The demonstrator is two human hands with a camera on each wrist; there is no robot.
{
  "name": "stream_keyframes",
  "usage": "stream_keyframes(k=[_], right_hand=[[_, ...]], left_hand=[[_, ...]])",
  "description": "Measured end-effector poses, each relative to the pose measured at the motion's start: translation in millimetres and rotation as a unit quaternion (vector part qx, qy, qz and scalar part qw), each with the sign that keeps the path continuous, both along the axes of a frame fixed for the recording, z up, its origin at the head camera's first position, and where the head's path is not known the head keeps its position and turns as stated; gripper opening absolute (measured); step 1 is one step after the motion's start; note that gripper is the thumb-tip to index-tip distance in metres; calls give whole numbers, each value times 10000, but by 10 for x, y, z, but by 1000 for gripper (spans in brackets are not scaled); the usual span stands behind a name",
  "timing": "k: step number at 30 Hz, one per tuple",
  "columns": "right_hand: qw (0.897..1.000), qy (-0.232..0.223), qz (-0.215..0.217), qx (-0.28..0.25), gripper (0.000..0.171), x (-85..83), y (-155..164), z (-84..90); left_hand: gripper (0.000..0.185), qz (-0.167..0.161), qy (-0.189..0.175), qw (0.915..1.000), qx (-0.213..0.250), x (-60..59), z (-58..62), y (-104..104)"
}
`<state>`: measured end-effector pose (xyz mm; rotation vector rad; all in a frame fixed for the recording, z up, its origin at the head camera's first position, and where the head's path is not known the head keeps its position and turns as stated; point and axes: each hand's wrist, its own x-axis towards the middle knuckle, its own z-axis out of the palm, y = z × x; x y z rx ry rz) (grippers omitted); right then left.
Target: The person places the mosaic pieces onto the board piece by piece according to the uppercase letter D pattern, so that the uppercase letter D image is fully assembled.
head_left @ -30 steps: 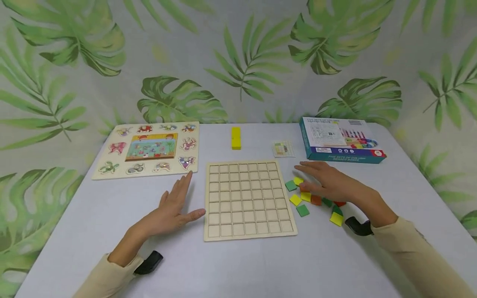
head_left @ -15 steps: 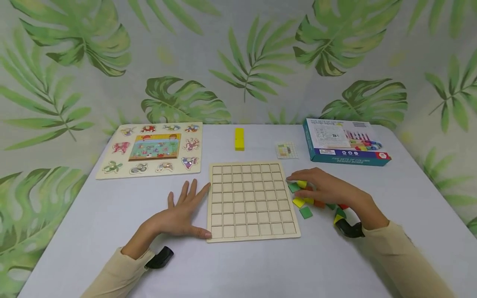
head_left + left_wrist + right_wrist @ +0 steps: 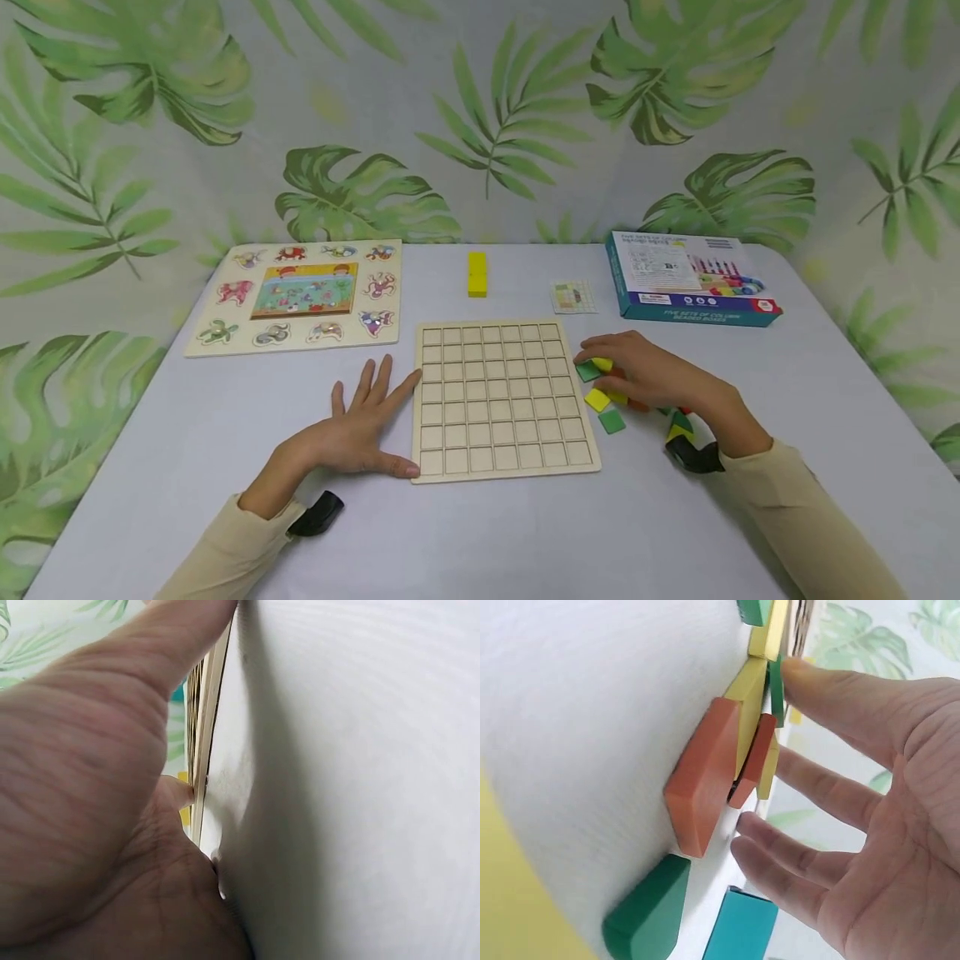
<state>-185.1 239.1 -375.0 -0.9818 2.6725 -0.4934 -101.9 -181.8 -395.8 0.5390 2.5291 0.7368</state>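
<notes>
The grid board [image 3: 501, 398] is steadied by the flat, open left hand [image 3: 352, 429]. The tiles [image 3: 609, 398] are covered by the right hand [image 3: 651, 375], fingers spread, nothing pinched yet; a single tile must be singled out next, it seems.

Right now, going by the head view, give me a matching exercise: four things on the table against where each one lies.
Things:
1. grid board
2. animal puzzle
3. yellow block
4. teal box

Places:
A. far right of the table
B. far left of the table
C. centre, between the two hands, left hand flat against its edge
D. upright just behind the board, mid-table

Pairs: 1-C, 2-B, 3-D, 4-A
</notes>
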Motion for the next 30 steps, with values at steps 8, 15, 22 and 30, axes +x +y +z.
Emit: stream_keyframes(k=[8, 15, 22, 30], right_hand=[[9993, 18, -320, 169, 28, -32, -40, 10], [9993, -7, -353, 158, 27, -15, -65, 60], [9990, -152, -330, 246, 31, -43, -88, 144], [9992, -182, -313, 184, 29, -92, -203, 135]], left_hand=[[125, 1, 4, 10000, 41, -13, 51, -2], [124, -26, 29, 10000, 64, -8, 19, -19], [125, -15, 62, 10000, -21, -12, -1, -48], [125, -56, 20, 10000, 27, 8, -25, -53]])
